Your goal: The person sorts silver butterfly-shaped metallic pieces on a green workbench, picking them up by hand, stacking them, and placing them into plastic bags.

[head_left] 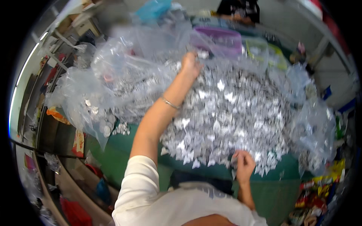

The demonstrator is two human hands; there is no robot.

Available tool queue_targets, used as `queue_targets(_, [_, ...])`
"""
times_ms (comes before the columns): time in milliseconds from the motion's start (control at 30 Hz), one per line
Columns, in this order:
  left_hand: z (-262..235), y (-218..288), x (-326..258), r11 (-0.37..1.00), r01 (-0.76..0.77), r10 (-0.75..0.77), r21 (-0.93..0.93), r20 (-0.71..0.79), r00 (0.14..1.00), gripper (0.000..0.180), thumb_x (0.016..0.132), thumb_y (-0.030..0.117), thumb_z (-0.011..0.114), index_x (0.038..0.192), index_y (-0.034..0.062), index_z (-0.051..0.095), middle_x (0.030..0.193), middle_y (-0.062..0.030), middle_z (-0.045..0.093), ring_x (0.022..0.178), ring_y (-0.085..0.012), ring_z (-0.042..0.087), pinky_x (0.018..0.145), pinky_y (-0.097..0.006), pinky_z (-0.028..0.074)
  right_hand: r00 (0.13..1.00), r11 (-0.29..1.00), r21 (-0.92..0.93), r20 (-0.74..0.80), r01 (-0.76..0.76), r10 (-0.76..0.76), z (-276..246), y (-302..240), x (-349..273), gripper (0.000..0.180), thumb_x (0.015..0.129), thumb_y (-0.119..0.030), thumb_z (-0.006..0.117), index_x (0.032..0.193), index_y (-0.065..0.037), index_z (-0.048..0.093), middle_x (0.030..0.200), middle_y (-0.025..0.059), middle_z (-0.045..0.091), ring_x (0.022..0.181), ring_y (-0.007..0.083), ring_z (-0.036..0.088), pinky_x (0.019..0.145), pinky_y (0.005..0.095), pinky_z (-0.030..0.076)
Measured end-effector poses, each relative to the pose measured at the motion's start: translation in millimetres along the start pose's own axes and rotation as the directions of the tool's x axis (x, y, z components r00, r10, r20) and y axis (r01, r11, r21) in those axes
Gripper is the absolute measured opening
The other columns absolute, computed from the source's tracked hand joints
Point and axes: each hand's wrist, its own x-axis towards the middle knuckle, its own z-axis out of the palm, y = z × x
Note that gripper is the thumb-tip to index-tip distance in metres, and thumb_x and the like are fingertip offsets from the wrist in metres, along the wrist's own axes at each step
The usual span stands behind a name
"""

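A wide heap of small flat silver pieces (241, 109), many star- or butterfly-shaped, covers the green tabletop (113, 145) before me. Stretched far across it, my left hand (191, 64) is at the heap's back edge, beside clear plastic bags. Its fingers look curled in; blur hides whatever they hold. Close to my body, my right hand (244, 164) hovers at the near edge of the heap. Thumb and fingertips are drawn together there, and anything between them is too small to make out. Loose silver pieces lie around that hand.
Clear bags of silver pieces (132, 86) lie on the left, and another clear bag (315, 128) on the right. Behind the heap stand a purple basket (218, 37) and a yellow-green basket (277, 56). Another person (239, 11) is across the table. Shelves (56, 75) line the left.
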Motion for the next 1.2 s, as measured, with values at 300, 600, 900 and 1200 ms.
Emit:
queue_targets(300, [-112.1, -57.7, -197.9, 0.368, -0.608, -0.198, 0.704, 0.698, 0.688, 0.025, 0.082, 0.012, 0.059, 0.106, 0.0037, 0.059, 0.094, -0.0091, 0.057, 0.094, -0.0254, 0.055, 0.081, -0.035, 0.043, 0.983, 0.899, -0.398, 0.078, 0.182, -0.164, -34.4, 3.4, 12.8, 0.014, 0.079, 0.002, 0.06, 0.093, 0.001, 0.061, 0.082, 0.0084, 0.061, 0.075, 0.018, 0.056, 0.07, 0.0273, 0.043])
queue_targets(600, [-121.2, -118.9, -233.8, -0.132, -0.691, 0.08, 0.711, 0.702, 0.707, 0.031, 0.072, 0.012, 0.068, 0.102, 0.0083, 0.06, 0.102, -0.0069, 0.05, 0.092, -0.0252, 0.047, 0.078, -0.039, 0.033, 0.892, 0.534, -0.721, 0.286, 0.442, -0.351, -9.6, 18.4, 24.9, 0.019, 0.066, -0.006, 0.069, 0.083, -0.006, 0.059, 0.096, 0.0069, 0.054, 0.094, 0.0259, 0.047, 0.081, 0.0386, 0.034])
queue_targets(900, [-117.5, -127.0, -222.7, -0.136, -0.713, 0.082, 0.688, 0.725, 0.684, 0.027, 0.071, 0.008, 0.067, 0.097, 0.01, 0.061, 0.099, -0.0059, 0.05, 0.092, -0.0262, 0.046, 0.078, -0.039, 0.032, 0.915, 0.627, -0.743, -0.051, 0.234, -0.401, -25.2, 19.0, 27.4, 0.009, 0.075, -0.005, 0.065, 0.079, -0.002, 0.057, 0.079, 0.0076, 0.058, 0.079, 0.0264, 0.052, 0.074, 0.0358, 0.035])
queue_targets(1200, [-104.3, -124.8, -252.4, 0.79, 0.549, -0.61, 0.272, 0.438, 0.661, 0.025, 0.095, 0.016, 0.044, 0.109, -0.002, 0.054, 0.103, -0.0081, 0.059, 0.086, -0.0163, 0.059, 0.074, -0.03, 0.049, 0.808, 0.684, -0.435, 0.253, 0.586, -0.532, 6.6, -5.2, 12.0, 0.008, 0.07, 0.0, 0.065, 0.077, -0.003, 0.063, 0.077, 0.0085, 0.06, 0.075, 0.0242, 0.056, 0.073, 0.0342, 0.041])
